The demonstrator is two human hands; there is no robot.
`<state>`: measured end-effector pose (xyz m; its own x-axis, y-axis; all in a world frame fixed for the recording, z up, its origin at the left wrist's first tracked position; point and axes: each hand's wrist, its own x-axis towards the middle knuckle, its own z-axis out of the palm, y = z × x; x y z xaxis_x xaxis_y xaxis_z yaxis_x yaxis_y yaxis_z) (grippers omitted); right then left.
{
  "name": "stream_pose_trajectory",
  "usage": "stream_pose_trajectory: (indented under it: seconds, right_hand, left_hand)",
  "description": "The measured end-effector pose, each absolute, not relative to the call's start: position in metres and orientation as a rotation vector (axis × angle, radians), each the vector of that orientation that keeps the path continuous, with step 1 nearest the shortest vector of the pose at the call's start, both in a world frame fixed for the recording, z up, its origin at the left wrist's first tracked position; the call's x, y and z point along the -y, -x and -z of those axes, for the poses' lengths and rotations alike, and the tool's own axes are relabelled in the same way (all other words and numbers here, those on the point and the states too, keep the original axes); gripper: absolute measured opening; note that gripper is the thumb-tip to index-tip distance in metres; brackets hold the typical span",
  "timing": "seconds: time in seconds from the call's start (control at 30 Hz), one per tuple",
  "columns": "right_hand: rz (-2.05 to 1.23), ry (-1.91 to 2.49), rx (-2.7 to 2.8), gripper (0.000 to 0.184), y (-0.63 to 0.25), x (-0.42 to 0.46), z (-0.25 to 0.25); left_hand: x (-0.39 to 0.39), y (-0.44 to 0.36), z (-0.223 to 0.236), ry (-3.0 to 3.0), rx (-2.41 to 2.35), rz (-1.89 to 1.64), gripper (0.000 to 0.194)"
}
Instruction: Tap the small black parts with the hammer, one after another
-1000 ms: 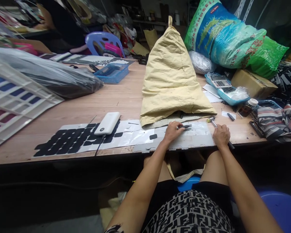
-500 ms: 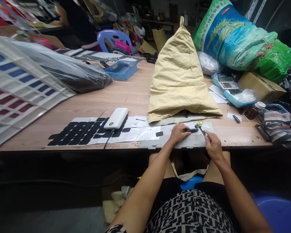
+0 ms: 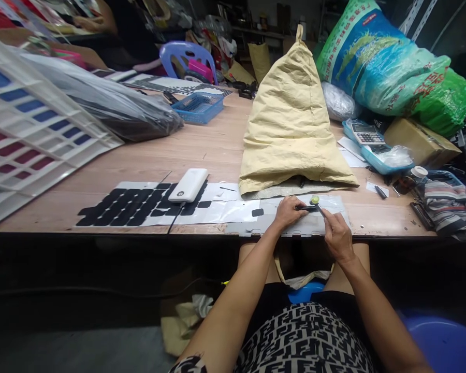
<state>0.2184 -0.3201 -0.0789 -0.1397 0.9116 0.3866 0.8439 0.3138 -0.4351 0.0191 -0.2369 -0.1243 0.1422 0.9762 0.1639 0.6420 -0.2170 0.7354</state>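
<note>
My left hand (image 3: 289,212) rests on the grey-white board (image 3: 264,228) at the table's front edge. Its fingers are closed on a slim black piece (image 3: 307,208), whose exact kind I cannot make out. In my right hand (image 3: 337,235) is a small hammer (image 3: 315,200) with a yellow-green head and a metal shaft. The hammer head is at the far end of the black piece; whether they touch is unclear. Left of my hands, a small black rounded patch (image 3: 258,212) lies by a white sheet with rows of black patches (image 3: 120,207). A white power bank (image 3: 189,185) sits on that sheet.
A large cream cloth bag (image 3: 295,124) stands just beyond the board. To the right are a blue tray with a calculator (image 3: 367,135), a small bottle (image 3: 409,178) and a striped cloth (image 3: 448,207). A white plastic crate (image 3: 42,140) leans in at left; another person sits behind.
My right hand has brought the hammer leftward from the board's right side to the black piece. My left hand still holds that piece. The whole view has shifted slightly.
</note>
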Motion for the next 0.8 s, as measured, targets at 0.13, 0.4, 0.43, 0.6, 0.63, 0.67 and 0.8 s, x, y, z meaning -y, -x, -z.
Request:
stream_pose_trajectory:
  seconds: [0.13, 0.4, 0.43, 0.6, 0.63, 0.67, 0.8]
  right_hand:
    - [-0.183, 1.549, 2.031, 0.042, -0.222, 0.322, 0.083]
    - [0.079, 1.870, 1.856, 0.038, -0.276, 0.276, 0.085]
    - [0.112, 1.944, 1.840, 0.037, -0.286, 0.268, 0.085]
    - [0.299, 2.162, 1.783, 0.036, -0.320, 0.243, 0.093]
    - [0.318, 2.181, 1.775, 0.036, -0.322, 0.242, 0.095]
    - [0.328, 2.194, 1.771, 0.036, -0.323, 0.241, 0.097]
    - [0.332, 2.218, 1.788, 0.037, -0.320, 0.245, 0.098]
  left_hand:
    - [0.237, -0.019, 0.125, -1.923, -1.552, -0.873, 0.018]
    - [0.236, -0.017, 0.124, -1.929, -1.514, -0.855, 0.017]
    - [0.236, -0.016, 0.124, -1.935, -1.506, -0.847, 0.017]
    - [0.236, -0.012, 0.124, -1.976, -1.413, -0.828, 0.017]
    - [0.236, -0.012, 0.124, -1.985, -1.392, -0.820, 0.018]
    - [0.236, -0.011, 0.123, -1.995, -1.374, -0.811, 0.018]
    - [0.243, -0.006, 0.118, -2.074, -1.272, -0.725, 0.019]
